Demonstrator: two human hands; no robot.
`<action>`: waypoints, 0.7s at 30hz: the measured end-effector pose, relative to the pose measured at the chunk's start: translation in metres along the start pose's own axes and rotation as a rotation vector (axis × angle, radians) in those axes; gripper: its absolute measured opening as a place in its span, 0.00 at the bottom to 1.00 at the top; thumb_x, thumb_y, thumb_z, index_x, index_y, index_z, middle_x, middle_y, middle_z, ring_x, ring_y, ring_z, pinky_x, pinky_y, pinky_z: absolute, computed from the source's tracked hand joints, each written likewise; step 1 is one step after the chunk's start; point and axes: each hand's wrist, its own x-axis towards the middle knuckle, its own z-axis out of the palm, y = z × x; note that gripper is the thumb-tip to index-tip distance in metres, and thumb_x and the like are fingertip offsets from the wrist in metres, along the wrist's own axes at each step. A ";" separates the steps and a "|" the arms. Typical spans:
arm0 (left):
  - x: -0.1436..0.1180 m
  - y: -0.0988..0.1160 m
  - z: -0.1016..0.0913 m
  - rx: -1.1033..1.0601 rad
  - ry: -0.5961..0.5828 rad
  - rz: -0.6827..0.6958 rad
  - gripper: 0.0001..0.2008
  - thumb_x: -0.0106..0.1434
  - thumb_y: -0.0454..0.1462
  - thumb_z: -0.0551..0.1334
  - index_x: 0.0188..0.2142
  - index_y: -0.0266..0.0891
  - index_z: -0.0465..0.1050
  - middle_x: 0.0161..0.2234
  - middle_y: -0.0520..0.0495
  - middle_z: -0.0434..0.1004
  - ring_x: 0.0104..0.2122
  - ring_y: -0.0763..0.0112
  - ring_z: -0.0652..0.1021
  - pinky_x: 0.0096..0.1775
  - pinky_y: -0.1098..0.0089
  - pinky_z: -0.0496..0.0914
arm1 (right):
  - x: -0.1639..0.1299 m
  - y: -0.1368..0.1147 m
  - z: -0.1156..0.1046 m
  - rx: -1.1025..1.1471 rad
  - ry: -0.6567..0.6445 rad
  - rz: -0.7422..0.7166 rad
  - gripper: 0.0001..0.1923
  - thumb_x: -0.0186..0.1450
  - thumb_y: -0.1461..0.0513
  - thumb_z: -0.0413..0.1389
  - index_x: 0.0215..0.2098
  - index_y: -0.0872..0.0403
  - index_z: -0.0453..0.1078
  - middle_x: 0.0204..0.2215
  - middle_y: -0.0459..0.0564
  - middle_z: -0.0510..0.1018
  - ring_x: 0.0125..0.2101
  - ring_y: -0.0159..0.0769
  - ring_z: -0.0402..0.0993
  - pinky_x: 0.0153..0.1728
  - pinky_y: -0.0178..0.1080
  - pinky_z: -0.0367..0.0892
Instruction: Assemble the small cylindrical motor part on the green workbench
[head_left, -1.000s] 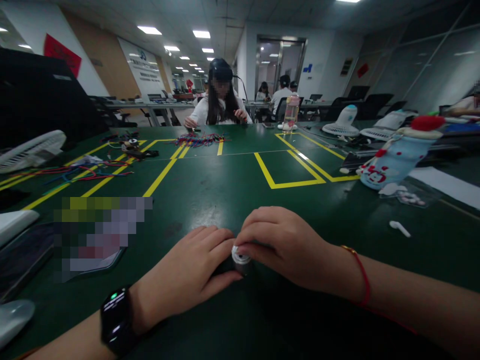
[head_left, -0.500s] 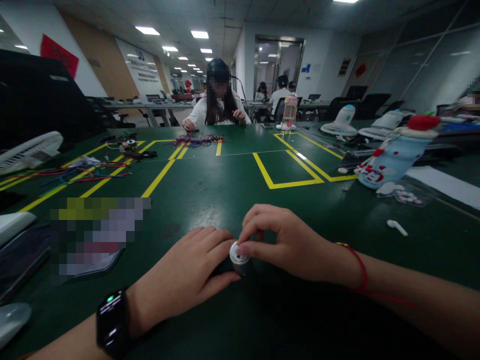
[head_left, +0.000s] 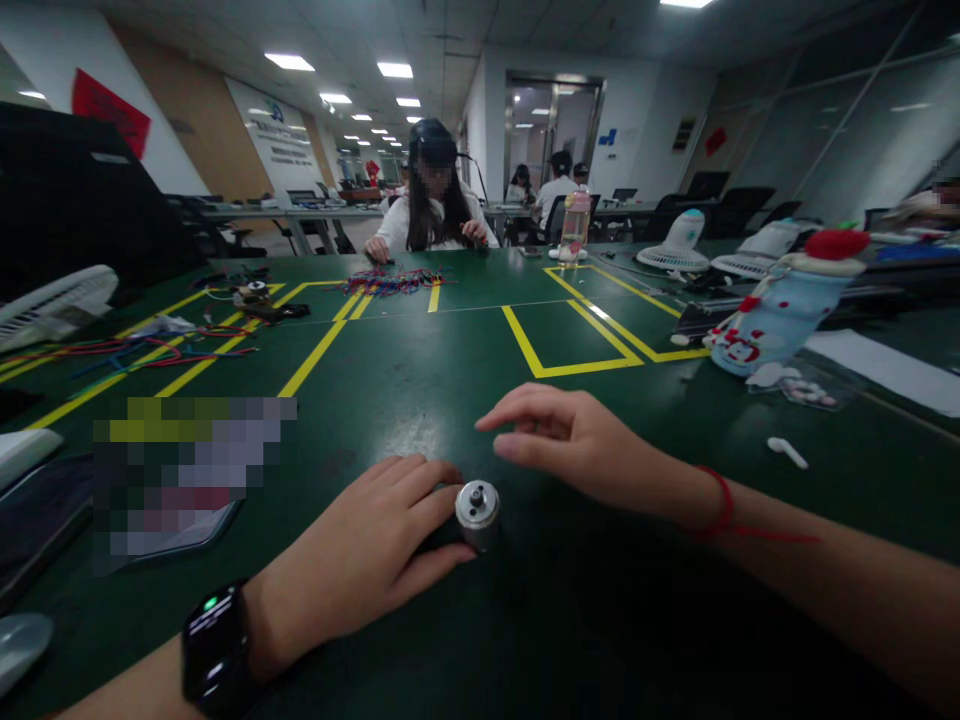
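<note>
A small silver electric motor (head_left: 478, 512) stands upright on the green table, its round top with a short central shaft and dark holes facing up. My left hand (head_left: 382, 535) grips it from the left, with the thumb at its near side and the fingers at its far side. Above and to the right of the motor, my right hand (head_left: 559, 435) hovers apart from it. Its thumb and index finger are separated with nothing visible between them; the other fingers are curled and partly hidden.
A blurred-out item (head_left: 195, 480) and a computer mouse (head_left: 22, 645) lie at left. Loose wires (head_left: 172, 345) spread beyond. At right are a blue bottle (head_left: 780, 315) and a white earbud (head_left: 787, 452). A person (head_left: 435, 200) sits across the table, behind a wire bundle (head_left: 394, 282).
My right hand has lifted off the motor's top and moved up and right, its thumb and index finger now parted. The motor's shaft is uncovered. My left hand keeps its grip.
</note>
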 end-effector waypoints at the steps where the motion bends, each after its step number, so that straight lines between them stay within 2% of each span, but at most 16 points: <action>1: 0.000 0.001 -0.001 -0.004 -0.003 -0.002 0.11 0.69 0.43 0.58 0.49 0.42 0.68 0.47 0.44 0.71 0.42 0.57 0.72 0.44 0.56 0.67 | 0.002 0.009 -0.009 0.011 0.090 0.058 0.13 0.63 0.57 0.58 0.44 0.53 0.76 0.38 0.49 0.77 0.33 0.31 0.71 0.34 0.35 0.66; 4: 0.002 0.003 -0.003 -0.012 -0.006 -0.006 0.12 0.69 0.42 0.58 0.50 0.43 0.68 0.48 0.45 0.71 0.44 0.57 0.73 0.45 0.57 0.68 | 0.008 0.046 -0.039 -0.023 0.404 0.220 0.13 0.60 0.54 0.60 0.37 0.56 0.76 0.31 0.49 0.78 0.29 0.32 0.70 0.31 0.36 0.65; 7: 0.004 0.006 -0.005 -0.016 0.003 -0.012 0.12 0.69 0.42 0.58 0.50 0.43 0.69 0.48 0.44 0.71 0.43 0.58 0.73 0.44 0.58 0.69 | 0.010 0.082 -0.063 -0.060 0.524 0.273 0.15 0.60 0.53 0.58 0.35 0.58 0.75 0.28 0.50 0.76 0.26 0.32 0.68 0.27 0.37 0.63; 9: 0.005 0.007 -0.005 -0.022 0.002 -0.013 0.12 0.69 0.42 0.58 0.50 0.43 0.69 0.48 0.44 0.71 0.43 0.58 0.73 0.44 0.58 0.69 | 0.009 0.095 -0.070 -0.071 0.547 0.279 0.17 0.61 0.53 0.56 0.35 0.59 0.74 0.28 0.51 0.76 0.24 0.32 0.67 0.26 0.37 0.62; 12: 0.005 0.006 -0.005 -0.025 0.003 -0.009 0.12 0.69 0.42 0.59 0.50 0.44 0.69 0.48 0.44 0.71 0.43 0.58 0.73 0.44 0.57 0.69 | 0.009 0.093 -0.066 -0.094 0.506 0.257 0.16 0.62 0.53 0.56 0.35 0.59 0.74 0.27 0.50 0.75 0.25 0.32 0.67 0.27 0.37 0.62; 15: 0.005 0.004 -0.004 -0.022 0.013 -0.006 0.12 0.68 0.41 0.59 0.49 0.43 0.69 0.48 0.44 0.72 0.43 0.57 0.73 0.44 0.57 0.69 | 0.008 0.072 -0.047 -0.111 0.410 0.216 0.14 0.62 0.55 0.57 0.35 0.59 0.75 0.27 0.49 0.76 0.26 0.32 0.68 0.29 0.37 0.63; 18: 0.005 0.000 -0.002 -0.017 0.000 -0.005 0.11 0.68 0.41 0.59 0.49 0.43 0.69 0.48 0.44 0.71 0.43 0.57 0.73 0.44 0.57 0.68 | 0.004 0.040 -0.020 -0.107 0.245 0.134 0.10 0.61 0.57 0.59 0.34 0.57 0.76 0.29 0.48 0.77 0.28 0.31 0.69 0.30 0.35 0.64; 21: 0.004 -0.004 0.001 -0.008 0.000 -0.001 0.11 0.68 0.42 0.59 0.49 0.42 0.68 0.47 0.44 0.71 0.42 0.56 0.73 0.43 0.56 0.68 | -0.003 0.009 0.004 -0.132 0.024 -0.057 0.09 0.63 0.59 0.59 0.38 0.56 0.75 0.32 0.48 0.77 0.30 0.30 0.69 0.32 0.34 0.65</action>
